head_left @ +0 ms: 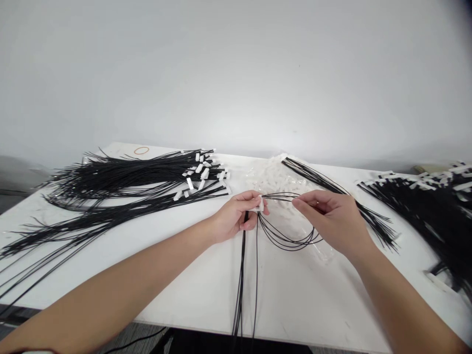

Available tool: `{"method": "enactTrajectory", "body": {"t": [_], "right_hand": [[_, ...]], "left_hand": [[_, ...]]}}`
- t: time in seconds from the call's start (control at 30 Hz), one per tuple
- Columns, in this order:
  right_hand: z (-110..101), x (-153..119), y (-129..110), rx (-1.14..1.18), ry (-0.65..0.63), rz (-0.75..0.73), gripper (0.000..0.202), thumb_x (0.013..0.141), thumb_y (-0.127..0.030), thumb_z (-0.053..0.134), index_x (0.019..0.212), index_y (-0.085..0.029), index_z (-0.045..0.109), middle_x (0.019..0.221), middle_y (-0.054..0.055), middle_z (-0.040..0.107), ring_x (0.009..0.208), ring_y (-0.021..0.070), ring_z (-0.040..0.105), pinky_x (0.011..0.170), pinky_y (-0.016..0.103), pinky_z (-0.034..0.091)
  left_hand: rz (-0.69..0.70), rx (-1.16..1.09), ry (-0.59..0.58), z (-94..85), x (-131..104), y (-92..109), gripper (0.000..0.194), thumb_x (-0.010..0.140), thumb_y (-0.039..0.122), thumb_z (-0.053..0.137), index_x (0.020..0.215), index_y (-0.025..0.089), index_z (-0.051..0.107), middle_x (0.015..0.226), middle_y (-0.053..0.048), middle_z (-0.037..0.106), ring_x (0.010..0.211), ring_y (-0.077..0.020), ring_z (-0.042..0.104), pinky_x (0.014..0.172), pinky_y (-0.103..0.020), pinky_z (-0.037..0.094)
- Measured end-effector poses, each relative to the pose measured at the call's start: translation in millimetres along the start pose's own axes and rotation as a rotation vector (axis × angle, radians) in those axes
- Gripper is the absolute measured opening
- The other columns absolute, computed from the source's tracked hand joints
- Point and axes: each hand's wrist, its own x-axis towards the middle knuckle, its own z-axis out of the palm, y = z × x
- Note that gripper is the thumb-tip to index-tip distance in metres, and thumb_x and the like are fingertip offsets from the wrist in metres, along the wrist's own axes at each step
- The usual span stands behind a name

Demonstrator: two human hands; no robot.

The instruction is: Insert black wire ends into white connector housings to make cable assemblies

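Between thumb and fingers, my left hand (239,214) pinches a small white connector (261,203). Several thin black wires (241,275) hang down from this hand past the table's front edge. More black wires (291,246) loop from the connector round to my right hand (328,216). That hand is closed in a pinch on the wires just right of the connector. Under and behind both hands lies a clear plastic bag (273,177) with white pieces in it.
On the left of the white table (177,255) lies a large pile of black wires (129,177) with white connectors. A loose wire bundle (324,182) lies behind my right hand. Another big pile (424,211) covers the right side. An orange rubber band (141,150) is at the back left.
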Motion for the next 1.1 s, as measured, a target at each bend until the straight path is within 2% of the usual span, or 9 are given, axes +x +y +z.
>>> {"method": "enactTrajectory", "body": {"t": [0.13,0.2,0.33,0.43,0.57,0.8,0.97,1.03,1.1], "right_hand": [[3.2,-0.4,3.5,-0.125,0.03,-0.069,0.022,0.075,-0.039,0.056,0.075,-0.018,0.062,0.054,-0.001,0.05,0.043,0.0051,0.037,0.038,0.018,0.03],[6.1,0.4,7.8,-0.254,0.099,-0.228,0.018,0.077,-0.034,0.054,0.074,-0.018,0.061,0.057,-0.001,0.052,0.047,0.0051,0.04,0.043,0.018,0.033],[13.0,3.2,21.0,-0.52,0.244,-0.661,0.009,0.078,-0.022,0.055,0.082,-0.019,0.062,0.07,-0.001,0.058,0.053,0.0036,0.046,0.05,0.017,0.036],[18.4,3.8,28.1,-0.646,0.27,-0.851,0.016,0.075,-0.016,0.058,0.089,-0.024,0.063,0.076,-0.003,0.061,0.059,0.0034,0.052,0.054,0.016,0.036],[25.2,2.8,30.7,-0.654,0.291,-0.925,0.02,0.072,-0.01,0.059,0.088,-0.023,0.061,0.078,-0.003,0.062,0.063,0.0044,0.055,0.056,0.016,0.037],[30.9,4.0,31.7,-0.638,0.306,-0.937,0.02,0.071,-0.008,0.06,0.087,-0.021,0.06,0.078,-0.004,0.062,0.064,0.0042,0.054,0.055,0.017,0.037],[30.0,1.2,20.7,-0.71,0.439,-1.026,0.023,0.065,-0.012,0.067,0.085,-0.022,0.061,0.08,-0.001,0.061,0.07,0.01,0.05,0.06,0.022,0.036],[31.0,-3.1,16.1,-0.684,0.345,-1.13,0.023,0.065,-0.014,0.067,0.085,-0.023,0.061,0.076,-0.001,0.06,0.069,0.0107,0.047,0.065,0.026,0.035],[34.1,-8.0,13.9,-0.664,0.11,-1.208,0.018,0.07,-0.015,0.062,0.086,-0.022,0.06,0.067,-0.002,0.057,0.063,0.0091,0.043,0.067,0.028,0.033]], "left_hand": [[0.003,0.045,0.008,0.8,-0.7,-0.3,0.02,0.08,0.034,0.049,0.079,0.015,0.05,0.078,-0.002,0.057,0.035,0.0001,0.035,0.04,-0.021,0.018],[0.004,0.072,0.01,1.0,-0.9,-0.6,0.021,0.08,0.036,0.048,0.08,0.015,0.05,0.079,-0.002,0.057,0.035,0.0,0.035,0.04,-0.021,0.016],[0.008,0.117,-0.005,1.3,-1.1,-1.3,0.021,0.081,0.036,0.048,0.081,0.015,0.05,0.081,-0.002,0.057,0.035,-0.0002,0.036,0.039,-0.022,0.014],[0.007,0.153,-0.026,1.9,-1.9,-1.6,0.021,0.08,0.035,0.048,0.081,0.014,0.051,0.082,-0.003,0.058,0.036,-0.0005,0.038,0.039,-0.022,0.015],[0.0,0.205,-0.053,2.9,-3.3,-1.2,0.021,0.081,0.035,0.048,0.081,0.014,0.051,0.083,-0.003,0.058,0.037,-0.0008,0.039,0.04,-0.023,0.014],[-0.017,0.205,-0.078,2.5,-3.0,0.3,0.02,0.081,0.034,0.048,0.08,0.014,0.051,0.082,-0.004,0.058,0.037,-0.0009,0.038,0.039,-0.023,0.012],[-0.039,0.126,-0.067,1.2,-1.4,-0.1,0.021,0.08,0.035,0.05,0.079,0.014,0.05,0.078,-0.002,0.056,0.037,-0.001,0.038,0.04,-0.022,0.016],[-0.044,0.094,-0.052,0.4,-0.8,-0.4,0.021,0.079,0.035,0.05,0.08,0.014,0.05,0.077,-0.001,0.055,0.037,-0.0008,0.037,0.04,-0.022,0.017],[-0.054,0.079,-0.038,-0.4,-0.4,-0.4,0.022,0.079,0.036,0.05,0.08,0.014,0.051,0.079,-0.001,0.055,0.038,-0.0007,0.038,0.041,-0.021,0.019]]}}
